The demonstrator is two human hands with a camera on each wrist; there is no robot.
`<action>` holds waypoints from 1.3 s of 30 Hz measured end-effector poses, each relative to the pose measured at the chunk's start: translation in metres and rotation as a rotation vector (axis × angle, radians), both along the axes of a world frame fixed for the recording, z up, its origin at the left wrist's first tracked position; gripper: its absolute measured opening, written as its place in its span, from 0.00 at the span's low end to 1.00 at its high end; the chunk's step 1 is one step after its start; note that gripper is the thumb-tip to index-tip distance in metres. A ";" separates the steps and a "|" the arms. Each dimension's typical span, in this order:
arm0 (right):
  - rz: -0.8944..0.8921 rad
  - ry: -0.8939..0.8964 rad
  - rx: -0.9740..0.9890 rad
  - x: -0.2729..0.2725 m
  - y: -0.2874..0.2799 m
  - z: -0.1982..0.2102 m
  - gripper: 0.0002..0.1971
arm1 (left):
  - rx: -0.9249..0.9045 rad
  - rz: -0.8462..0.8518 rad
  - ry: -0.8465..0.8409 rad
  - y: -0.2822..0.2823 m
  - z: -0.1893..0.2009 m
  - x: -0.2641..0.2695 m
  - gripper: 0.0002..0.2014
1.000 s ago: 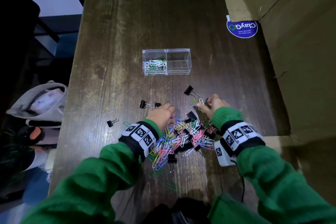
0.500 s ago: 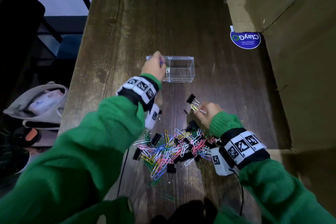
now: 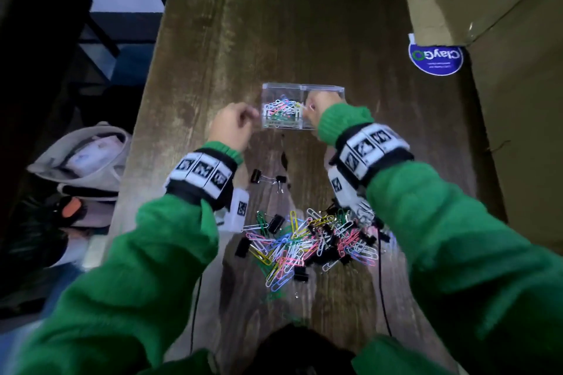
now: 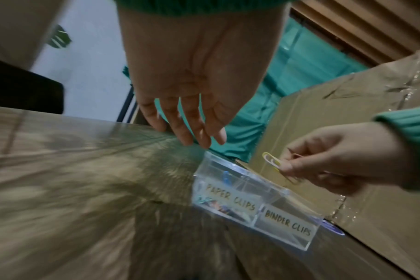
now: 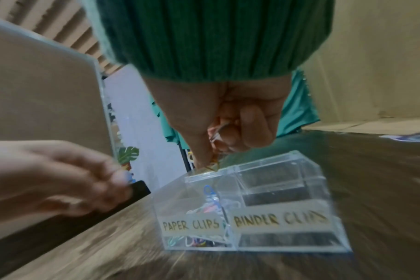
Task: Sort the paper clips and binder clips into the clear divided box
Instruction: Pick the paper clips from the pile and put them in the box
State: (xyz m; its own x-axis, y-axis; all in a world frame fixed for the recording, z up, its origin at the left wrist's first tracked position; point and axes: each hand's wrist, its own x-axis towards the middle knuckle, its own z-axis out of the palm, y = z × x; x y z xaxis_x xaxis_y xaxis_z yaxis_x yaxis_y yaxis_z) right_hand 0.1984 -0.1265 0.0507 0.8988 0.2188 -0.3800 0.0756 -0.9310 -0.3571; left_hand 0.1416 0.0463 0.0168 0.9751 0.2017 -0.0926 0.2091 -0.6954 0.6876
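The clear divided box (image 3: 323, 88) stands mid-table, labelled PAPER CLIPS and BINDER CLIPS (image 5: 276, 221). Coloured paper clips (image 3: 280, 111) lie in its left compartment; the right one looks empty. My right hand (image 3: 320, 106) hovers over the box and pinches a yellow paper clip (image 4: 272, 161) with another clip. Its fingers (image 5: 249, 128) are curled above the divider. My left hand (image 3: 234, 128) hangs just left of the box, its fingers (image 4: 192, 128) relaxed and empty. A mixed pile of clips (image 3: 307, 240) lies nearer me, with two black binder clips (image 3: 268, 179) apart from it.
A big cardboard box (image 3: 502, 100) walls the table's right side, with a round blue sticker (image 3: 435, 58) at its foot. The table's left edge drops to a grey bag (image 3: 82, 161) on the floor. A thin cable (image 3: 382, 283) runs by the pile.
My left hand has let go of its clip at the box and drawn back to the left. My right hand rose from the pile to the box with paper clips.
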 end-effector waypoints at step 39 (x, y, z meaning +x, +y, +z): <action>0.190 -0.034 0.120 -0.136 -0.009 -0.064 0.07 | 0.099 -0.317 0.249 0.028 -0.051 -0.148 0.09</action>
State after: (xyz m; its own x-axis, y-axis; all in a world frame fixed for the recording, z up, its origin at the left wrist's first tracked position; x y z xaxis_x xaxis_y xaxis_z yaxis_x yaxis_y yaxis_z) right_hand 0.0620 -0.1356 -0.0130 0.8491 0.4270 -0.3109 0.2592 -0.8497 -0.4591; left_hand -0.0068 0.0747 -0.0346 0.9406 -0.0847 -0.3289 0.1259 -0.8125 0.5692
